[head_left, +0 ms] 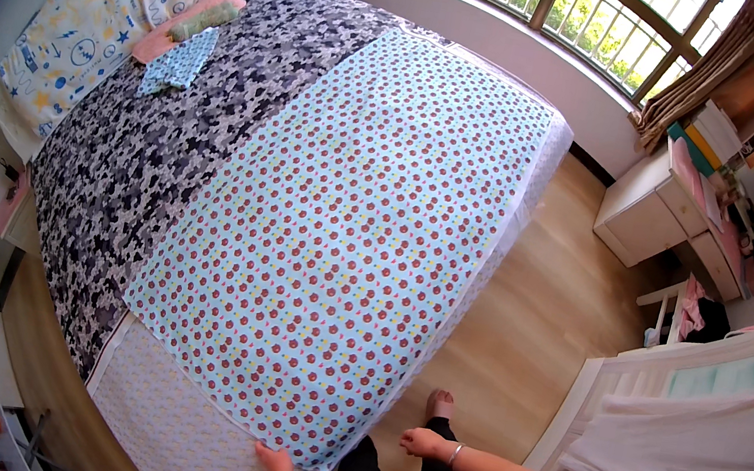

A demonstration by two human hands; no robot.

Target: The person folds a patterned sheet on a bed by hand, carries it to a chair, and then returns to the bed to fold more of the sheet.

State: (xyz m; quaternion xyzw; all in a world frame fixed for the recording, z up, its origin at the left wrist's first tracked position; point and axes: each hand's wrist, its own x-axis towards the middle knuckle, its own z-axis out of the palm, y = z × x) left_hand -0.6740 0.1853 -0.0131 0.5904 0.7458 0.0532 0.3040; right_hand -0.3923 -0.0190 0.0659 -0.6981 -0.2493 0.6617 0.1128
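A light blue sheet (328,227) with small brown bear-like prints lies spread over the foot half of the bed. My left hand (274,459) is closed at the sheet's near edge, with the fingers pinching the cloth. Beneath that edge shows a pale quilted pad (178,412). My right hand (425,443), with a bracelet at the wrist, hangs over the floor beside the bed. Its fingers are curled in, and nothing shows in them. A dark camouflage-patterned bedsheet (149,167) covers the head half of the bed.
Printed pillows (81,36) lean at the head, near a pink pillow (155,44) and a folded blue cloth (179,63). A white desk (651,207) stands by the window. On the right is a white crib (566,417) with a white cloth (681,446) over its rail.
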